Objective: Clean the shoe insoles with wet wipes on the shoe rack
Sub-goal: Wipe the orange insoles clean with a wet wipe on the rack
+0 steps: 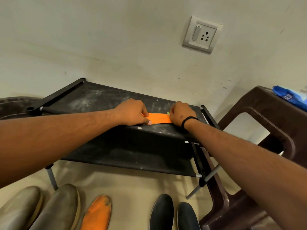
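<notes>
An orange insole [159,118] lies flat on the top shelf of the black shoe rack [103,98], near its front edge. The left hand [132,112] holds one end of it, with the thumb and fingers curled on the orange surface. The right hand [181,113] covers the other end; its fingers are bent and seem to hold something small and pale green, of which only a little tip shows, so it cannot be told what this is. Both ends of the insole are hidden under the hands.

The top shelf has white dusty marks, and the lower shelf is in shadow. On the floor lies a second orange insole [98,213], its lower part cut off by the frame, between grey-brown shoes [56,206] and dark blue shoes [172,213], which are also cut off. On the brown plastic chair [259,103] at the right lies a blue packet [290,97], partly out of view, with print too small to read.
</notes>
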Demonstrator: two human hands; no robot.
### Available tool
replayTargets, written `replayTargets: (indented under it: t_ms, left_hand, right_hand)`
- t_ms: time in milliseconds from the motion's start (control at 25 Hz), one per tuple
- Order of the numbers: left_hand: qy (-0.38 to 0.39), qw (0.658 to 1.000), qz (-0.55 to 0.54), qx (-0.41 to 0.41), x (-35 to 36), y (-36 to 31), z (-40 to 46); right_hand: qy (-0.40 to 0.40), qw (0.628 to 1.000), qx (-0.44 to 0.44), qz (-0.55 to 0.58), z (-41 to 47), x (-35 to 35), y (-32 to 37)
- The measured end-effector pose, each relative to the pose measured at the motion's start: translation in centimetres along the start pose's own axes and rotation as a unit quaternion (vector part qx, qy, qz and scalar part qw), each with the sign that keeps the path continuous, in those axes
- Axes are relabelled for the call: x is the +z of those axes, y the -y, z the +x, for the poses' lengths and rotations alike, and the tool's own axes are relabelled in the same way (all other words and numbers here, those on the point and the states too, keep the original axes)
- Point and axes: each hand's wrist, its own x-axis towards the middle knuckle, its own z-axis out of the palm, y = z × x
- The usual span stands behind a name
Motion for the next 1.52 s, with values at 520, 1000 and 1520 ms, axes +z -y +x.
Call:
replayTargets:
  t_ms: [520, 1000, 1520]
  left_hand:
    - [0.004, 1.000, 0.008, -0.006, 0.0, -0.1, -0.1]
    - [0.004, 1.000, 0.001, -0.006, -0.1, -0.1, 0.0]
    - [0.010, 1.000, -0.008, -0.005, -0.2, -0.1, -0.1]
  right_hand:
    - [0.031, 0.998, -0.052, 0.032, -0.5, 0.4, 2.3]
    - [0.024, 0.999, -0.028, 0.024, 1.0, -0.3, 1.1]
    - [0.091, 0.988, -0.108, -0.062, 0.7, -2.2, -1.9]
